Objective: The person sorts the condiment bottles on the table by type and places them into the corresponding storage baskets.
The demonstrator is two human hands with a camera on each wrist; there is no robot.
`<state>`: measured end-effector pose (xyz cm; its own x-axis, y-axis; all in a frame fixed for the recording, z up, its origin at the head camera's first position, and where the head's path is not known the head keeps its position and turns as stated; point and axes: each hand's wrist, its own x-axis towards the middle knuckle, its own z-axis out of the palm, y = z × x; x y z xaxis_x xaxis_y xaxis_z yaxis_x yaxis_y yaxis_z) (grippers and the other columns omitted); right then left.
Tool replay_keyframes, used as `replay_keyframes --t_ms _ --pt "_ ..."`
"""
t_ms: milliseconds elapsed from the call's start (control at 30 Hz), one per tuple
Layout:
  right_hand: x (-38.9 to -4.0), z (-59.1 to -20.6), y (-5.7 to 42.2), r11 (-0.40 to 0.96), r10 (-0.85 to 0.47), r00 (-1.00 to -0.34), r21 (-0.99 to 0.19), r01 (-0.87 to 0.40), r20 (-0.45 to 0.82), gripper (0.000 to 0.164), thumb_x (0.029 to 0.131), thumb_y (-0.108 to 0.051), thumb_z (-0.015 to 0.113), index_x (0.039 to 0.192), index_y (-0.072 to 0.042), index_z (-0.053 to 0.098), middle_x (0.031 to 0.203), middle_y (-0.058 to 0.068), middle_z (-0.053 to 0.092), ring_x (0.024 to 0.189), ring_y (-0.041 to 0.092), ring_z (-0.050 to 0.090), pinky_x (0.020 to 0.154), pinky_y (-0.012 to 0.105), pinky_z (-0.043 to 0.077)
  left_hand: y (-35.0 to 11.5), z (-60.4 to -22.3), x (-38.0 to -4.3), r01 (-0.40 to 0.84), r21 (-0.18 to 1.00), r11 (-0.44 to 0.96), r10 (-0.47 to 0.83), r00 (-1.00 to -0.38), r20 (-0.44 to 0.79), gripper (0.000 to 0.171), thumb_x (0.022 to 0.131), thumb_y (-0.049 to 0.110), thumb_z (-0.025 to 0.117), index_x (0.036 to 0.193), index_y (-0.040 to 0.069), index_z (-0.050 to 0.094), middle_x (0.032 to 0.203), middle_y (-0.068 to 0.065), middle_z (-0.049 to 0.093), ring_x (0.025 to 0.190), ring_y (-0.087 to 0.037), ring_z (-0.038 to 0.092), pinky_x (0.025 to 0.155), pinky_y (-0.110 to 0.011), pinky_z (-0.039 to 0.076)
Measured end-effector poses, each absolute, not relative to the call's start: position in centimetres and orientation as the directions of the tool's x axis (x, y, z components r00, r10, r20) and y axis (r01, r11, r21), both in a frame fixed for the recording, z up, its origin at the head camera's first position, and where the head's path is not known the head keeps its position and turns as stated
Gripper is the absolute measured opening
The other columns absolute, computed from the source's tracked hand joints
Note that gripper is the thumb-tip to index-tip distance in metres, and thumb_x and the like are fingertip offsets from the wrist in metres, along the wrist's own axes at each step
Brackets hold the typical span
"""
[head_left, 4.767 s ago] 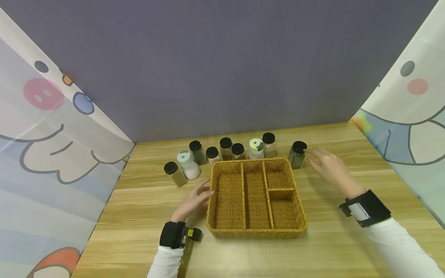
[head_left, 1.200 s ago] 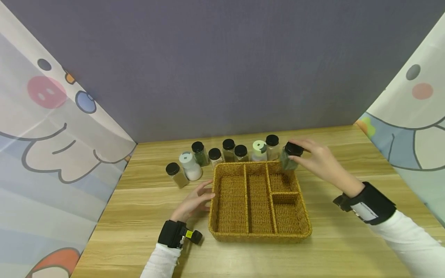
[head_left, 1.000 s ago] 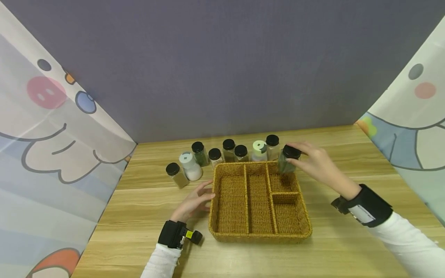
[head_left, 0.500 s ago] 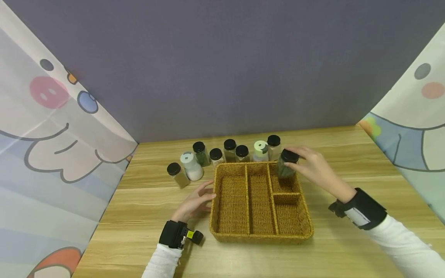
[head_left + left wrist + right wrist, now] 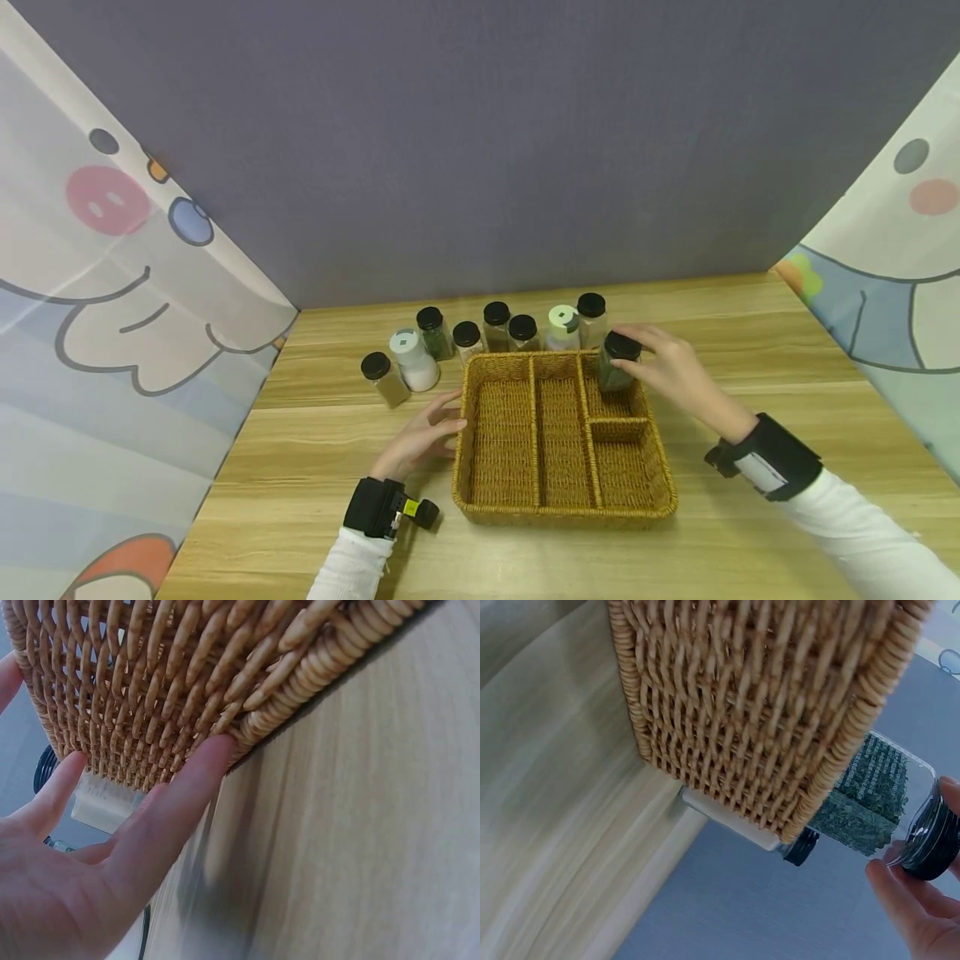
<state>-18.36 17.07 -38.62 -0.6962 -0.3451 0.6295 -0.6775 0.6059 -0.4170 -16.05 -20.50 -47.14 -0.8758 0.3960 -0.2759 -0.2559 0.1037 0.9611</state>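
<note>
My right hand (image 5: pixel 678 375) pinches the black lid of a clear spice jar (image 5: pixel 613 373) of dried green herbs. The jar stands upright in the back right compartment of a woven basket (image 5: pixel 534 433); its foot is hidden in the head view. In the right wrist view the jar of herbs (image 5: pixel 870 795) rises above the basket's rim, with fingertips (image 5: pixel 891 889) at its lid. At the basket's left side, my left hand (image 5: pixel 420 437) rests its fingertips against the wall. The left wrist view has these fingers (image 5: pixel 172 806) fairly straight on the weave.
Behind the basket stand several black-lidded spice jars (image 5: pixel 497 325) and a pale-capped shaker (image 5: pixel 562 327). To the left are a white shaker (image 5: pixel 414 360) and a jar of tan powder (image 5: pixel 386 379). A grey wall (image 5: pixel 480 150) closes off the table's back.
My right hand first reached the herb jar standing right of the basket. It has since carried the jar left over the rim and down into the back right compartment. The left hand stays put.
</note>
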Motion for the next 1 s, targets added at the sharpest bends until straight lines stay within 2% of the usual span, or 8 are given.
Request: replay_keyframes --t_ms 167,333,467,733,1000 --pt "-18.4 -39.0 16.9 0.596 -0.339 -0.689 -0.421 -0.684 0.640 0.048 0.061 0.002 0.076 0.106 0.007 0.059 0.103 0.021 0.060 0.089 0.032 0.059 0.072 0.037 0.050 -20.4 -47.0 -16.1 -0.273 0.957 0.102 0.390 -0.874 -0.291 0.077 0.078 0.033 0.065 0.140 0.014 0.023 0.133 -0.021 0.034 0.113 -0.031 0.045 0.078 -0.046 0.048" --pt "-18.3 -39.5 16.7 0.593 -0.328 -0.692 -0.430 -0.681 0.643 0.047 0.061 0.003 0.075 0.105 0.009 0.059 0.099 0.022 0.061 0.084 0.034 0.060 0.068 0.040 0.051 -20.0 -45.9 -15.5 -0.280 0.957 0.078 0.388 -0.876 -0.288 0.069 0.083 0.024 0.061 0.140 0.011 0.022 0.133 -0.025 0.031 0.114 -0.034 0.043 0.078 -0.047 0.048" --pt "-18.3 -39.7 16.6 0.585 -0.335 -0.691 -0.433 -0.685 0.641 0.047 0.061 0.003 0.076 0.105 0.009 0.059 0.100 0.023 0.060 0.084 0.034 0.060 0.068 0.038 0.052 -20.0 -45.7 -15.4 -0.290 0.954 0.077 0.382 -0.875 -0.297 0.066 0.085 0.018 0.058 0.140 0.011 0.022 0.134 -0.025 0.031 0.114 -0.033 0.043 0.079 -0.047 0.048" --pt "-18.2 -40.2 16.5 0.596 -0.329 -0.707 -0.442 -0.670 0.626 0.048 0.062 0.000 0.076 0.107 0.007 0.058 0.103 0.023 0.059 0.087 0.035 0.059 0.070 0.039 0.051 -19.9 -45.7 -15.3 -0.287 0.955 0.079 0.371 -0.880 -0.295 0.066 0.085 0.019 0.059 0.139 0.012 0.024 0.134 -0.024 0.031 0.114 -0.033 0.043 0.078 -0.047 0.048" --pt "-18.2 -40.7 16.3 0.603 -0.324 -0.708 -0.440 -0.666 0.627 0.048 0.063 0.000 0.075 0.107 0.008 0.058 0.101 0.025 0.059 0.072 0.029 0.061 0.056 0.032 0.052 -19.9 -45.8 -15.4 -0.299 0.951 0.080 0.376 -0.874 -0.307 0.064 0.087 0.015 0.055 0.140 0.011 0.020 0.136 -0.025 0.028 0.116 -0.036 0.040 0.080 -0.048 0.047"
